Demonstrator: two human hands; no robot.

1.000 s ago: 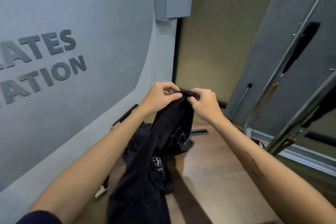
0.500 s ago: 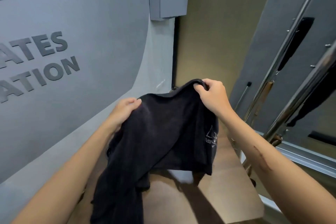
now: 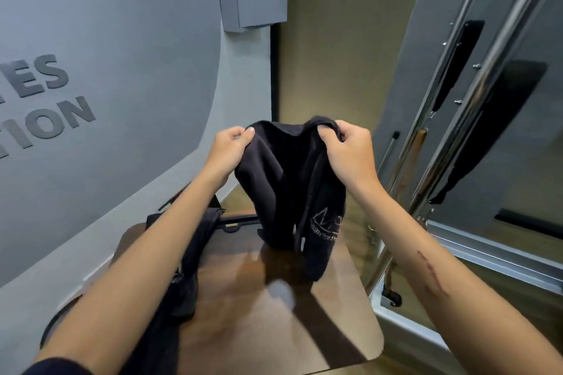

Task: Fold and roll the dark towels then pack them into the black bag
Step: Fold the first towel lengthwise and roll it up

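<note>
At frame centre I hold the towel (image 3: 292, 186) up over the desk (image 3: 274, 329), left hand (image 3: 228, 149) and right hand (image 3: 350, 152) each pinched on a top corner. Its hanging folds look uneven; a loose pinch could drop a corner.

The towel (image 3: 292, 186) hangs above the table (image 3: 274, 329), wall (image 3: 122, 39) left.

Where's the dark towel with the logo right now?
The dark towel hangs centre frame in the head view, pinched at its top edge between the left hand and right hand, above the far end of the wooden table.
</note>
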